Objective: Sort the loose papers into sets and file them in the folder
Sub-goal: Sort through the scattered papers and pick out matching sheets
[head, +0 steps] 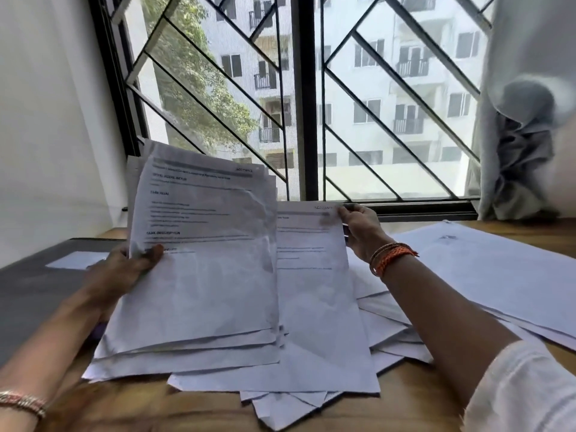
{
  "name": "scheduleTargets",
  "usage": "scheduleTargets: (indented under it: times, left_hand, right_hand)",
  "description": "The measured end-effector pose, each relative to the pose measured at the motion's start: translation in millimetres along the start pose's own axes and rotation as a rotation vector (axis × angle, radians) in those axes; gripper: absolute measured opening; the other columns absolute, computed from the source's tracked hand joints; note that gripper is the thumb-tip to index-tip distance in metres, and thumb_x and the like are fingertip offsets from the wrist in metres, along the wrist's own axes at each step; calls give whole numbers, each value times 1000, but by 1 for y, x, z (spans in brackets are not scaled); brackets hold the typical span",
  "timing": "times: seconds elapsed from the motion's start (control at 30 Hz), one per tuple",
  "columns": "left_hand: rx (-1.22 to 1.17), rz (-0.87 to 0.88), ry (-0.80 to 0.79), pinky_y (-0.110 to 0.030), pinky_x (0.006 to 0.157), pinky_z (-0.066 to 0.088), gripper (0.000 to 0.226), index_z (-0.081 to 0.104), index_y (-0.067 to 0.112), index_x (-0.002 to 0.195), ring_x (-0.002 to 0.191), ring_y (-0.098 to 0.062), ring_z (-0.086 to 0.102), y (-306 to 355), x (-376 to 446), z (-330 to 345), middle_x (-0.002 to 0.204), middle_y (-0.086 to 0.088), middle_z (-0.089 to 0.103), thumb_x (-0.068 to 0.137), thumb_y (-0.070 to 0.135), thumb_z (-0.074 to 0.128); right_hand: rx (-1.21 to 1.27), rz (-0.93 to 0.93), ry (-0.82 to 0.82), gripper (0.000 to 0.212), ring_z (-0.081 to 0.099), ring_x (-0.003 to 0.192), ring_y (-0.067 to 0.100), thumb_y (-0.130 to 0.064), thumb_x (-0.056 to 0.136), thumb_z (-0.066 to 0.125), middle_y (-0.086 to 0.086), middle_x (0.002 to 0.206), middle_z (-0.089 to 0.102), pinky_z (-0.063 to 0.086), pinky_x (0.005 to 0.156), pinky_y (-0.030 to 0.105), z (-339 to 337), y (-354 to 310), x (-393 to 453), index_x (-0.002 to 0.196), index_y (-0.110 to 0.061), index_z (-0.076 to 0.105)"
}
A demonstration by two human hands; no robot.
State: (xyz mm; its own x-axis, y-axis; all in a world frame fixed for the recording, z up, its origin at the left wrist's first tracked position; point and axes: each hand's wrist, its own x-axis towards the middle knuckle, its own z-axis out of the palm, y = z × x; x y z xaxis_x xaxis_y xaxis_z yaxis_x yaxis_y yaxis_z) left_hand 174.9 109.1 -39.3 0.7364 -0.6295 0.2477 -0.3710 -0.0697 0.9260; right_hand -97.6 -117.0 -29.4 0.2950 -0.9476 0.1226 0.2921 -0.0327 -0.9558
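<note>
A person is sorting loose papers at a window-side surface [405, 410]. The left hand [124, 269] is clamping a fanned stack [202, 260] upright by its left edge, while the right hand [358, 229] is pinching the top corner of a single sheet [311, 291] just right of it, both with long axes running away from the body. The dark folder [37, 282] is lying closed to the far left, nearer the left hand; more sheets [486, 269] are spreading to the right.

Front sheet [202, 244] reads "TASK DESCRIPTION" (rest blurred).
</note>
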Motion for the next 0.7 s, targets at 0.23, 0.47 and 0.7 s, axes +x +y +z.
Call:
scheduleTargets:
  times: [0.23,0.47,0.7]
  left_hand:
    - [-102,16,-38,-7,44,46,15,61,-3,102,42,5,57,0,-10,21,60,7,64,93,7,55]
    - [-277,39,-148,-13,42,49,12,63,3,102,43,0,60,39,-23,71,50,14,64,93,6,56]
    - [-326,127,-154,-12,37,44,11,60,6,103,62,-19,53,79,-25,114,75,-5,60,92,8,58]
  right_hand:
    - [-485,384,-457,26,66,62,19,-3,80,69,11,81,69,56,54,26,-7,-4,-35,105,0,63]
    - [-975,-950,600,27,67,93,32,-4,81,52,19,92,72,45,80,32,-78,-111,-32,92,-9,75]
    - [-1493,-1198,183,63,70,95,22,-11,68,26,6,111,71,57,80,34,-140,-118,-97,113,-13,71]
